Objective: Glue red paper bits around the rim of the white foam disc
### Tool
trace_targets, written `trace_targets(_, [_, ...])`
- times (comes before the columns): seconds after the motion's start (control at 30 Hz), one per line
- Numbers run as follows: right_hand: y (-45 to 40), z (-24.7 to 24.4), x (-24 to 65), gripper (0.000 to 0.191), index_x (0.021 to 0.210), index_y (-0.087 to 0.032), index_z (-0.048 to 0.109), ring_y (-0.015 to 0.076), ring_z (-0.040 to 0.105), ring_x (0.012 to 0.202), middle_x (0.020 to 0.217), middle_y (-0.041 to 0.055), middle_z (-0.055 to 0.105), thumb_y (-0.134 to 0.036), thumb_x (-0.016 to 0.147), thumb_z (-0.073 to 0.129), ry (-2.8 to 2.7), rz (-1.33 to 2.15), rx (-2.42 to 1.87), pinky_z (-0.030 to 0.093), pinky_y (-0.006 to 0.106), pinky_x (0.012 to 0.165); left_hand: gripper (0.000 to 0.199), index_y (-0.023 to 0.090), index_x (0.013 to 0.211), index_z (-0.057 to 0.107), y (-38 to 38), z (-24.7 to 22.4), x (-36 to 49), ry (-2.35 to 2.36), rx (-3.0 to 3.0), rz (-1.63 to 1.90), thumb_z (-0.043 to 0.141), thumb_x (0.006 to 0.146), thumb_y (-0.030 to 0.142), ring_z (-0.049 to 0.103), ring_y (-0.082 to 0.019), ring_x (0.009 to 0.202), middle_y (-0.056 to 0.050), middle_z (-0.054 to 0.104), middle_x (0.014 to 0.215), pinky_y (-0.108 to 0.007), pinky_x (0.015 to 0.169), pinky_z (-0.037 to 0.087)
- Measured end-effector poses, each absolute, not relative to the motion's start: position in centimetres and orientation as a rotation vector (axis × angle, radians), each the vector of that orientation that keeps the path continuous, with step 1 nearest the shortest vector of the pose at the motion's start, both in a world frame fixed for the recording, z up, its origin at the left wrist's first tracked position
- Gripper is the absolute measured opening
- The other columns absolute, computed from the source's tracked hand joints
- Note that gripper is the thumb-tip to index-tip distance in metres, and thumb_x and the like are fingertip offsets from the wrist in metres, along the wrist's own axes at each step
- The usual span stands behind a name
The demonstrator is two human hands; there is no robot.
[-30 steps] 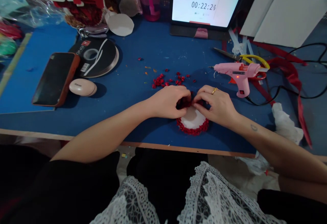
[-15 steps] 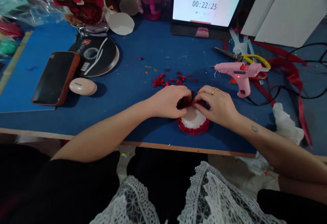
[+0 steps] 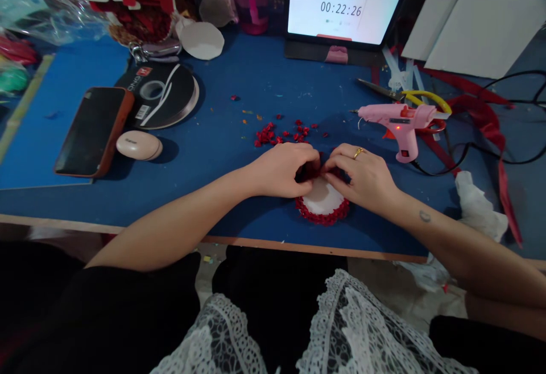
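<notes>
A white disc (image 3: 323,199) edged with small red pieces lies on the blue tabletop near its front edge. My left hand (image 3: 288,169) curls over its upper left rim, with thumb and fingers closed. From the right, my right hand (image 3: 360,174) meets it there, fingertips pinched at the far rim. The fingers of both hands cover that part of the disc, so what is pinched is hard to make out. Just beyond my left hand lies a loose group of small red pieces (image 3: 268,133).
A pink glue gun (image 3: 405,124) with its light lit lies right of the hands, by yellow-handled scissors (image 3: 422,98) and red ribbon (image 3: 478,115). A ribbon spool (image 3: 170,98), a phone (image 3: 91,132) and a pale case (image 3: 139,145) sit left. A tablet (image 3: 336,4) stands behind.
The timer on the tablet goes from 00:22:25 to 00:22:26. Both hands stay at the disc's far rim with hardly any visible movement.
</notes>
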State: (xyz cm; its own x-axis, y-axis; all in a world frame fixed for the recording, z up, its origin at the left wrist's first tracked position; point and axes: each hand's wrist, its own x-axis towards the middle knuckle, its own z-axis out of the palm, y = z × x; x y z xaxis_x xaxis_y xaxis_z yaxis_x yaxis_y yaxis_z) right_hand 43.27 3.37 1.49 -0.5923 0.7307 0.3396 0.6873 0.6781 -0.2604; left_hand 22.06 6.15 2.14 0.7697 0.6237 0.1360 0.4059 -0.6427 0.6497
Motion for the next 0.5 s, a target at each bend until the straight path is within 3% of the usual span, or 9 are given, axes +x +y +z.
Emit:
trace_targets(0.27, [3.37, 1.42, 43.27, 0.009, 0.083, -0.018, 0.065, 0.0199, 0.065, 0.08, 0.089, 0.0064, 0.068, -0.02, 0.088, 0.057, -2.474, 0.14, -1.104, 0.047, 0.031, 0.065, 0.017, 0.014, 0.085, 0.063, 6.09, 2.18, 22.11, 0.772, 2.35, 0.464, 0.057, 0.07, 0.017, 0.058, -0.014, 0.074, -0.003, 0.062, 0.08, -0.025, 0.065, 0.045])
trace_targets(0.5, [3.68, 2.03, 43.51, 0.005, 0.086, -0.02, 0.063, 0.0156, 0.059, 0.072, 0.087, 0.0041, 0.066, -0.02, 0.084, 0.059, -2.372, 0.36, -1.1, 0.046, 0.029, 0.063, 0.018, 0.014, 0.087, 0.064, 6.1, 2.2, 22.09, 0.78, 2.345, 0.466, 0.057, 0.071, 0.019, 0.059, -0.015, 0.075, -0.003, 0.063, 0.081, -0.025, 0.067, 0.046])
